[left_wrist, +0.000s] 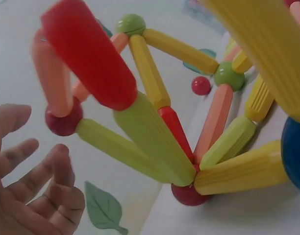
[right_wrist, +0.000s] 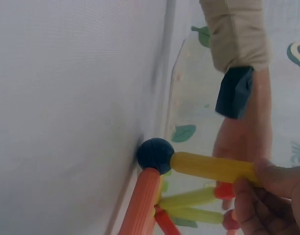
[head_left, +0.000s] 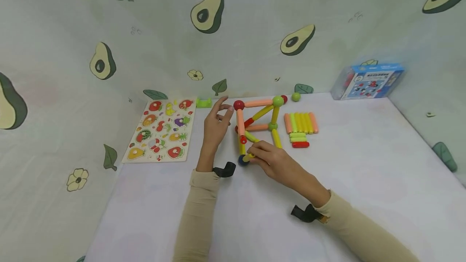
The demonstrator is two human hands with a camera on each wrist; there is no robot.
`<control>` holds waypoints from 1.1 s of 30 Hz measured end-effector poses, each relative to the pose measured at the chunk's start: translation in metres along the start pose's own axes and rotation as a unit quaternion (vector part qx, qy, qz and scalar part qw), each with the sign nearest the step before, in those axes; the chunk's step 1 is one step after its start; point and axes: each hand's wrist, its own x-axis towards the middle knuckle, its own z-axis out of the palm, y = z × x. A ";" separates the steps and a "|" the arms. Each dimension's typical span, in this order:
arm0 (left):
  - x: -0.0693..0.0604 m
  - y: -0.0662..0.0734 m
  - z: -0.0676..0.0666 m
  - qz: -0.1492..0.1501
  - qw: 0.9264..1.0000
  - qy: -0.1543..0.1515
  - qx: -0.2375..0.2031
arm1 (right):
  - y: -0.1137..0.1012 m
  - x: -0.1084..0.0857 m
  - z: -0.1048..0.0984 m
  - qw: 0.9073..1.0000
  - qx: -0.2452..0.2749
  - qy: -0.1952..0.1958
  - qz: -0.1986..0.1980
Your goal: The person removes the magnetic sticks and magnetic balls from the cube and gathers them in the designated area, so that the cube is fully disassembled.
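A frame of coloured building sticks and balls stands on the table. My right hand (head_left: 274, 161) pinches the end of a yellow stick (right_wrist: 213, 167) between thumb and fingers. That stick's other end touches a blue ball (right_wrist: 155, 155) at the frame's near lower corner. Beside the frame's upper left, my left hand (head_left: 214, 126) is raised with fingers loosely spread, holding nothing. It is close to a dark red ball (left_wrist: 64, 117), with a small gap in the left wrist view. A light green stick (left_wrist: 155, 139) with a red stick (left_wrist: 88, 54) on its end slants up from the lower red ball (left_wrist: 189, 194).
Right of the frame lie several loose sticks (head_left: 301, 123) in rows. A green ball (head_left: 296, 96) sits behind them. At the back right stands a blue toy box (head_left: 376, 82); a fruit picture board (head_left: 160, 130) lies at the left. A patterned cloth wall closes the back.
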 end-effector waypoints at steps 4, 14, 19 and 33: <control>0.002 -0.005 0.008 -0.015 1.000 -0.019 -0.017 | -0.007 -0.007 0.006 1.000 -0.020 0.004 -0.012; 0.009 0.000 0.016 0.046 0.999 -0.015 -0.022 | -0.015 -0.014 0.003 0.997 -0.073 -0.005 0.015; 0.008 0.002 0.018 0.033 0.999 -0.028 -0.018 | -0.012 -0.024 -0.004 0.997 -0.028 0.047 0.051; 0.009 -0.004 0.013 0.016 0.999 -0.022 -0.028 | 0.027 -0.049 -0.091 0.968 -0.117 0.124 0.183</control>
